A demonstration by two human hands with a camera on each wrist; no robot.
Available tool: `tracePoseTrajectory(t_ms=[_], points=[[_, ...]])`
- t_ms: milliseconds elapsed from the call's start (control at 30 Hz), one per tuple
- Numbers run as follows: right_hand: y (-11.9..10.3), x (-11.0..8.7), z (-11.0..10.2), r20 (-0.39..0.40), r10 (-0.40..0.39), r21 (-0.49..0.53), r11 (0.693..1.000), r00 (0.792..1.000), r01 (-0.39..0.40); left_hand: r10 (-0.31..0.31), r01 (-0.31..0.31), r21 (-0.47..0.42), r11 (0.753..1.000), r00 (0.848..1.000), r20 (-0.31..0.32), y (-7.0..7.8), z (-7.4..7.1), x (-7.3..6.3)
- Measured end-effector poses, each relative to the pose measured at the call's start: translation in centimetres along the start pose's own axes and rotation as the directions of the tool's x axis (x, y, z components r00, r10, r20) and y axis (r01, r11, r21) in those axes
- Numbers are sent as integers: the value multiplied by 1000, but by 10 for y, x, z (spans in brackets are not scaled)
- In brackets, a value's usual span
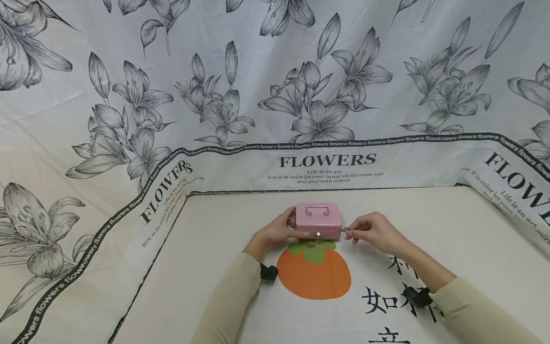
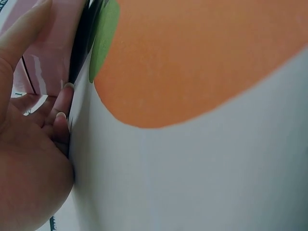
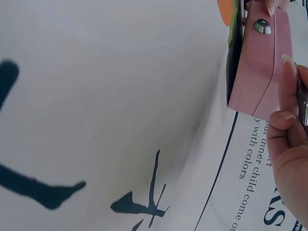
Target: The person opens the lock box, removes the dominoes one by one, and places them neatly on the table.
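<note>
A pink metal cash box point(image 1: 318, 220) with a folded wire handle on its lid stands on the table. Its round silver lock point(image 3: 263, 26) is on the front face. My left hand point(image 1: 277, 230) grips the box at its left end, thumb along the front and fingers round the side. Just off the box's right end, my right hand point(image 1: 373, 232) pinches a small metal key point(image 3: 303, 102) between thumb and fingers; most of it is hidden by them. In the right wrist view, the right fingertips point(image 3: 288, 77) overlap the box's end.
The light tablecloth point(image 1: 223, 229) carries a printed orange persimmon point(image 1: 314, 272) right in front of the box and black characters point(image 1: 379, 300) by the right forearm. Flower-printed fabric point(image 1: 240, 162) stands up behind the table and along both sides.
</note>
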State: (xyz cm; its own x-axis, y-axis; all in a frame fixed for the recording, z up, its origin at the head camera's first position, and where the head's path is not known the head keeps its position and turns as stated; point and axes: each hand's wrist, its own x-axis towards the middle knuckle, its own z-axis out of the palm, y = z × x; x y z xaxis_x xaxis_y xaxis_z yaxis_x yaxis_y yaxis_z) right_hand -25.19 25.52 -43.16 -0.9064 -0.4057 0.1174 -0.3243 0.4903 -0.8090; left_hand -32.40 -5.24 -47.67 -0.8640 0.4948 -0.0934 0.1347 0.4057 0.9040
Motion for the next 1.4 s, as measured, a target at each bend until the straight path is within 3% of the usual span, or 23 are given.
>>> tracePoseTrajectory(t_ms=[333,667,1400], points=[[-2,2,13,-34,13,-19,1000,999,-14,-6,7,-30,1000,1000,15,0,0,1],[-5,4,27,-39,-21,8,1000,999,22,-30,31,-49,998,1000,3,0,0,1],[-14,18,54,-32,-120,-50,992,992,118,-42,41,-83,996,999,-9,0,0,2]])
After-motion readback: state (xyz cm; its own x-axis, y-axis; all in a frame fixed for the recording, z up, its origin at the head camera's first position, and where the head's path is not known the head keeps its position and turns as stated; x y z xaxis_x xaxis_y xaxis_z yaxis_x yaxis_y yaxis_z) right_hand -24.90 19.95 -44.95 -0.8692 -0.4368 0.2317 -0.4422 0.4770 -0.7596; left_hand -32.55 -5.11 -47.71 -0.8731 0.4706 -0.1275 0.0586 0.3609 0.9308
